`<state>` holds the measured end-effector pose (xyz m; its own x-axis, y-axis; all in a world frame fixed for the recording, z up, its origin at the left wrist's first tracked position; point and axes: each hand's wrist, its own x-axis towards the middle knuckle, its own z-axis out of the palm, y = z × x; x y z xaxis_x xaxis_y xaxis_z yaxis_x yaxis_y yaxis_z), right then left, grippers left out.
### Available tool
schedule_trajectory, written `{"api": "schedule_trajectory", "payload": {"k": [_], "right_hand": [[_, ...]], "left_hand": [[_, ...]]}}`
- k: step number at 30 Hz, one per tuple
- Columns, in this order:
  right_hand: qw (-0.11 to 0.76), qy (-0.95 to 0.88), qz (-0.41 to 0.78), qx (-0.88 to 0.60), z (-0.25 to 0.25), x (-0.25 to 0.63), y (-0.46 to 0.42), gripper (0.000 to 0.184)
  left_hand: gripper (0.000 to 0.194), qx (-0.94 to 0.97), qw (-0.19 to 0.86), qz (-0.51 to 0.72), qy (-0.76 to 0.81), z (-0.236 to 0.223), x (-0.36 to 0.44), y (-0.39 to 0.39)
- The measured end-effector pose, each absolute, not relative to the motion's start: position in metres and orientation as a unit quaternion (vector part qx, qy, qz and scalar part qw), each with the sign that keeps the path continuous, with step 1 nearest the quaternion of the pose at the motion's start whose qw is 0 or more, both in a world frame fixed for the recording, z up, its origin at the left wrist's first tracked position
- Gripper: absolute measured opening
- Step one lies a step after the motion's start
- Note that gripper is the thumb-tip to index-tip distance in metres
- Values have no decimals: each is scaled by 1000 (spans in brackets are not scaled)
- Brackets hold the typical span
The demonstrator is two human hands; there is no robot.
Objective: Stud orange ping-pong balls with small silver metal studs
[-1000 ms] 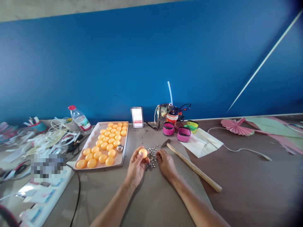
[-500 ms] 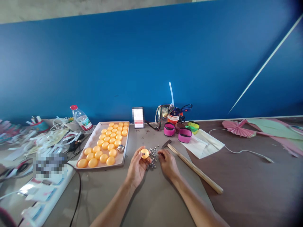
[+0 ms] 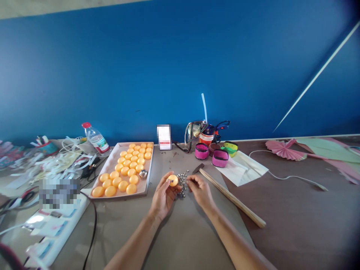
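The left hand [image 3: 164, 195], half-curled, pinches a glossy orange round piece [image 3: 174, 179]; small silvery metal beads [image 3: 182, 185] lie at its three o'clock. The right hand [image 3: 200, 190] curls beyond, hold unclear. Single-piece handling, apparently; next calls for fine fingertip control.

A brown wood-grain table [image 3: 298, 217] carries a grey sheet [image 3: 182, 236] over its middle. On the sheet rest a shallow tray [image 3: 114, 159], a scattered heap of small metal beads [image 3: 182, 184] and a black cable [image 3: 95, 221]. A hammer [image 3: 233, 198] lies across the sheet's right edge, its handle end over bare brown tabletop. Farther right lie white paper [image 3: 250, 169], a white cord [image 3: 292, 179] and pink pleated paper [image 3: 285, 150].
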<state>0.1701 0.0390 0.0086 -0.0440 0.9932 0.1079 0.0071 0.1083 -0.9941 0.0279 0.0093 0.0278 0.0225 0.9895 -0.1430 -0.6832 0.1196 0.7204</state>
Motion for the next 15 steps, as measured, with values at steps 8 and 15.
{"api": "schedule_trajectory", "payload": {"k": [8, 15], "right_hand": [[540, -429, 630, -356, 16, 168, 36, 17], [530, -394, 687, -304, 20, 165, 31, 17]], "left_hand": [[34, 262, 666, 617, 327, 26, 30, 8], [33, 280, 665, 615, 319, 27, 33, 7]]}}
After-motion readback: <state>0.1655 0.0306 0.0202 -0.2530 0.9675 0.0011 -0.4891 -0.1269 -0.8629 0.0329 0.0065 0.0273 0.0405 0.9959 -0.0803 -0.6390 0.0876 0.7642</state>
